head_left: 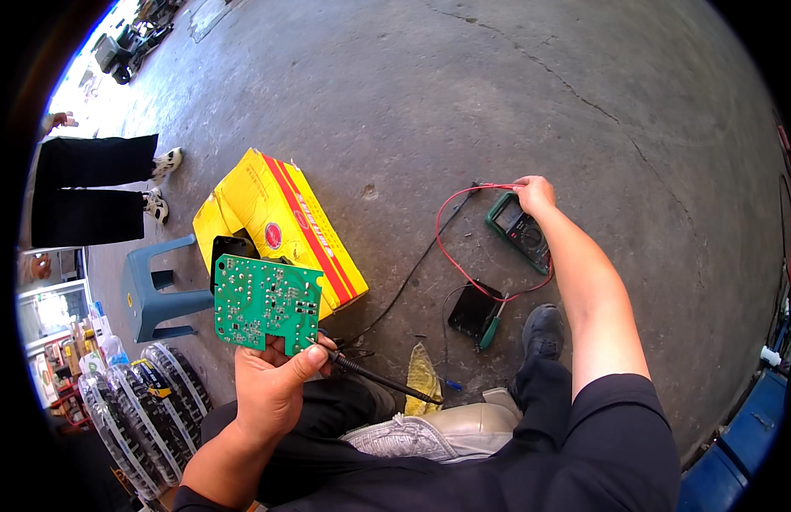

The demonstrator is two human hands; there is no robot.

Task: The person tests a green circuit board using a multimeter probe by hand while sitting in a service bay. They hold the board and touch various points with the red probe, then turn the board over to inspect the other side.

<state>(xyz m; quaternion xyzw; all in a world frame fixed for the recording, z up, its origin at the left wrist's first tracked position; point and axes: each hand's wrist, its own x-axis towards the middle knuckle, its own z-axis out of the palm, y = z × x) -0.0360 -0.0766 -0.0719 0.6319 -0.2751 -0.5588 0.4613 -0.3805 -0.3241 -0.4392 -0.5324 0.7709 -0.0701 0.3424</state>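
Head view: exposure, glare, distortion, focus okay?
Head view, upper-left edge: blown out to white, bluish fringe along it; head view, corners: black outside the fisheye circle; head view, centre: floor softly lit, green circuit board sharp enough to show solder joints; head view, left rim: another person's legs tipped nearly sideways; head view, right of centre: multimeter display too small to read.

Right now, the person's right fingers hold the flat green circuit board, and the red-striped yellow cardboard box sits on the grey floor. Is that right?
Not quite: the head view shows the left fingers holding the flat green circuit board. The red-striped yellow cardboard box does sit on the grey floor.
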